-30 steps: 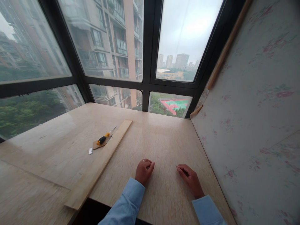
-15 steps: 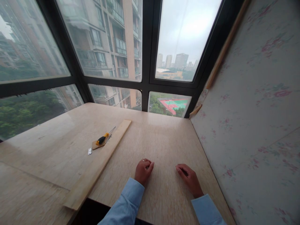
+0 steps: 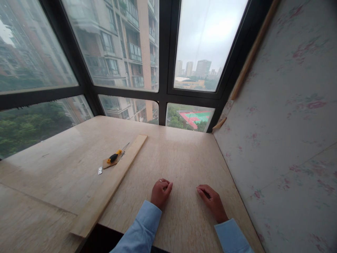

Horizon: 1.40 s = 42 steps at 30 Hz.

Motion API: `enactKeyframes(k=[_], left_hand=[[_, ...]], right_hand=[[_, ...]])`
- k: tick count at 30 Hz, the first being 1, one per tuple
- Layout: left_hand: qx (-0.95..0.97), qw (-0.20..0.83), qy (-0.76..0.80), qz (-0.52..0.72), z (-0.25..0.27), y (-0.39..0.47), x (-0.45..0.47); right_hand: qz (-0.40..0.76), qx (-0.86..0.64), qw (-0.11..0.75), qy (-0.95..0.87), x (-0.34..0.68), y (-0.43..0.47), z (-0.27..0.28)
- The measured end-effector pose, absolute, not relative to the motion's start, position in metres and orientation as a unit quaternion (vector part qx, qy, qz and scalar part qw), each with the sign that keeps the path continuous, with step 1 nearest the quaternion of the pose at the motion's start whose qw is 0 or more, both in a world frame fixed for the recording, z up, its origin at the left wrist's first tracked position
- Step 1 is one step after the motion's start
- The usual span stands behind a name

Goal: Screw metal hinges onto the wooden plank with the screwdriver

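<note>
My left hand [image 3: 161, 193] rests on the stone-look counter [image 3: 181, 158], its fingers curled in with nothing in them; a ring shows on one finger. To its right, a gap apart, my right hand [image 3: 211, 201] lies curled the same way and holds nothing. Left of my hands a long wooden board [image 3: 116, 186] runs diagonally across the counter. Beside the board, a yellow and black screwdriver [image 3: 114, 157] lies on a small wooden piece [image 3: 106, 164], near some small dark screws [image 3: 123, 154]. A silver metal hinge plate [image 3: 100, 170] is just in front of them.
Dark-framed windows [image 3: 162, 45] close off the counter's back and left. A flowered papered wall [image 3: 284, 140] borders it on the right. At the front edge there is a dark opening [image 3: 102, 239], with the board's near end beside it.
</note>
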<state>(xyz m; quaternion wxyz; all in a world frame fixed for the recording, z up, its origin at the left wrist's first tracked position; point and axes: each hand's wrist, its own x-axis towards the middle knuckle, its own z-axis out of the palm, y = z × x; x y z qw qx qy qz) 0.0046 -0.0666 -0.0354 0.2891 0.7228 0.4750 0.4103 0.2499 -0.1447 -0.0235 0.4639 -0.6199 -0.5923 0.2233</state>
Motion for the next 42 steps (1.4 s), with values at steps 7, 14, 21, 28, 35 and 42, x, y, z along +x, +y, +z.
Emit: enactKeyframes(k=[7, 14, 21, 28, 35, 42], left_hand=[[0.722, 0.292, 0.473, 0.411, -0.0357, -0.0668, 0.0044], [0.724, 0.29, 0.472, 0.41, -0.0363, -0.0665, 0.0042], [0.722, 0.293, 0.474, 0.411, -0.0368, -0.0666, 0.0044], [0.724, 0.292, 0.475, 0.406, -0.0391, -0.0664, 0.0042], [0.727, 0.285, 0.475, 0.407, -0.0401, -0.0658, 0.0042], [0.724, 0.288, 0.474, 0.41, -0.0398, -0.0658, 0.0045]], right_hand=[[0.22, -0.621, 0.459, -0.596, 0.2499, -0.1444, -0.0219], [0.216, -0.62, 0.46, -0.598, 0.2497, -0.1447, -0.0221], [0.223, -0.623, 0.461, -0.591, 0.2492, -0.1448, -0.0213], [0.225, -0.623, 0.455, -0.596, 0.2506, -0.1445, -0.0226], [0.223, -0.623, 0.462, -0.591, 0.2501, -0.144, -0.0232], [0.221, -0.618, 0.46, -0.598, 0.2505, -0.1446, -0.0231]])
